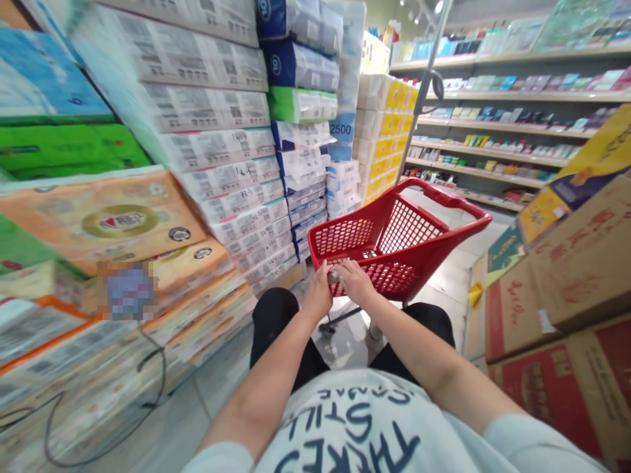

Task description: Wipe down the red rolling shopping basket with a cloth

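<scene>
A red plastic shopping cart (424,264) with lattice walls stands in front of my knees, its handle on the far side. At the cart's near end my left hand (318,293) is closed, fingers curled toward the rim. Close beside it, my right hand (355,282) also has its fingers bent and pressed together. Between my fingertips sits a small pale thing (334,276), too small to name. The hands overlap the cart's near wall; whether they touch it I cannot tell.
Tall stacks of wrapped tissue packs (231,164) and orange packs (123,217) line the left. Cardboard cartons (557,282) are piled at right. Shelves of small goods (513,125) fill the back. A dark cable (162,368) hangs at lower left.
</scene>
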{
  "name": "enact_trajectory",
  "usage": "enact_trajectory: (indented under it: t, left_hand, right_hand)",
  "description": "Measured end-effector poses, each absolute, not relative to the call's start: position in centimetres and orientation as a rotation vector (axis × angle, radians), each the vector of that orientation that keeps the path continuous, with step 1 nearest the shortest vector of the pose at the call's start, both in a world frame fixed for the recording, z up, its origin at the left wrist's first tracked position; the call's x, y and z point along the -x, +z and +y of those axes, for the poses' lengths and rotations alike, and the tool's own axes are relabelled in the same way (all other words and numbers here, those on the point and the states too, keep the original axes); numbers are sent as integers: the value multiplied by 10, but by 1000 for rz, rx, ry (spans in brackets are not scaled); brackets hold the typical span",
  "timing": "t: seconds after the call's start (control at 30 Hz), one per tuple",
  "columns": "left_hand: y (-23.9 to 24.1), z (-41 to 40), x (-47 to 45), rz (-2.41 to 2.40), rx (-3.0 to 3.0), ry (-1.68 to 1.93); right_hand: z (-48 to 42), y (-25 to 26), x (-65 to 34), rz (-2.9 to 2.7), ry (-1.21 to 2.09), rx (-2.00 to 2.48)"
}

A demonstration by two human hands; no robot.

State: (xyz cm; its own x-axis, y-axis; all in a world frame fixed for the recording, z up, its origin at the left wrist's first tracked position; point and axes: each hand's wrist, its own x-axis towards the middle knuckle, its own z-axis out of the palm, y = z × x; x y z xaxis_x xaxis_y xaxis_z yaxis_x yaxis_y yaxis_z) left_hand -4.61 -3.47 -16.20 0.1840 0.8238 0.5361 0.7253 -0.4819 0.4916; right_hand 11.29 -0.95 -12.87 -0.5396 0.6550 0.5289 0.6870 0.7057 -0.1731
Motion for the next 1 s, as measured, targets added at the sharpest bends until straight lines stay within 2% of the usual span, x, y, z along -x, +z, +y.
enact_trajectory:
  t: [0.2,0.47,0.57,0.7,0.83,1.0]
  left_hand:
    - [-161,-36,45,1552,-2309,1129]
    - [-171,-29,52,1487,-2435,1205]
    - [-172,-29,53,1486,-2471,1198]
    - [-165,-33,51,1552,-2449,1078]
    - [-160,-35,49,1623,-2459,1024]
    - [-162,-33,49,1640,-2508,975]
  right_hand:
    - [-15,-155,-128,-2473,-11,1295]
    - [1,-87,-120,-2246,-156,960]
    - [4,-80,-124,-2191,-148,928]
    - [-4,-122,-141,-2242,-45,1087]
    - [-17,-179,-158,-2380,203,1396]
    - [-14,-184,-164,-2317,143,1385]
